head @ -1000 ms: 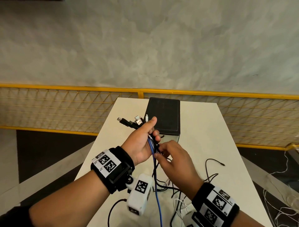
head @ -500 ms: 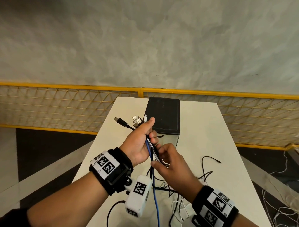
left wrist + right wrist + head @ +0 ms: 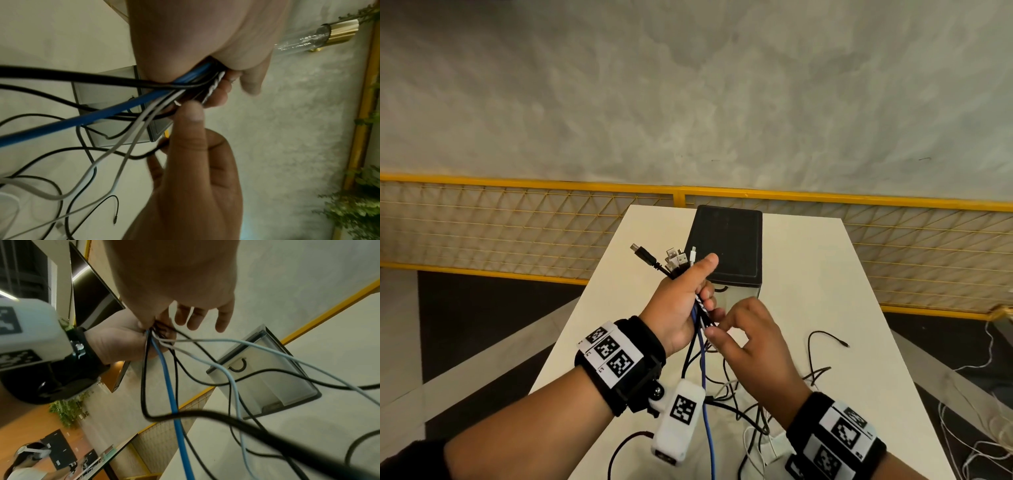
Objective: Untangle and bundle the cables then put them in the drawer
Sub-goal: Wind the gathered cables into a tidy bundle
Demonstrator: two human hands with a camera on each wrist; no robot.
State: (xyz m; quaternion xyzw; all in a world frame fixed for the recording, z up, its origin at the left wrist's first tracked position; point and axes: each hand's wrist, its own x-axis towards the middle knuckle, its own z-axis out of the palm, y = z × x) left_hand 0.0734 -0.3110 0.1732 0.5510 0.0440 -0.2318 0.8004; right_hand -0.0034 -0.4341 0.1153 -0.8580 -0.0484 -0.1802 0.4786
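My left hand (image 3: pixel 681 308) grips a bunch of cables (image 3: pixel 700 329) in its fist above the white table (image 3: pixel 825 274). Several USB plugs (image 3: pixel 674 258) stick out above its thumb. A blue cable (image 3: pixel 703 377) and black and white ones hang from the fist to the table. My right hand (image 3: pixel 753 339) is just below the fist, thumb and forefinger pinching the cables while the other fingers spread loosely. In the left wrist view the right thumb (image 3: pixel 191 112) presses against the bunch. The small drawer box (image 3: pixel 726 246), black on top with a clear front (image 3: pixel 263 374), stands shut behind the hands.
Loose black cable ends (image 3: pixel 822 339) and white cables (image 3: pixel 753 442) lie tangled on the table near me. More white cables (image 3: pixel 989 428) lie on the floor at the right. A yellow mesh railing (image 3: pixel 517 226) runs behind the table's far edge.
My right hand slid down the hanging cables, then came back up under the left fist, and its outer fingers have spread. The left hand has hardly moved.
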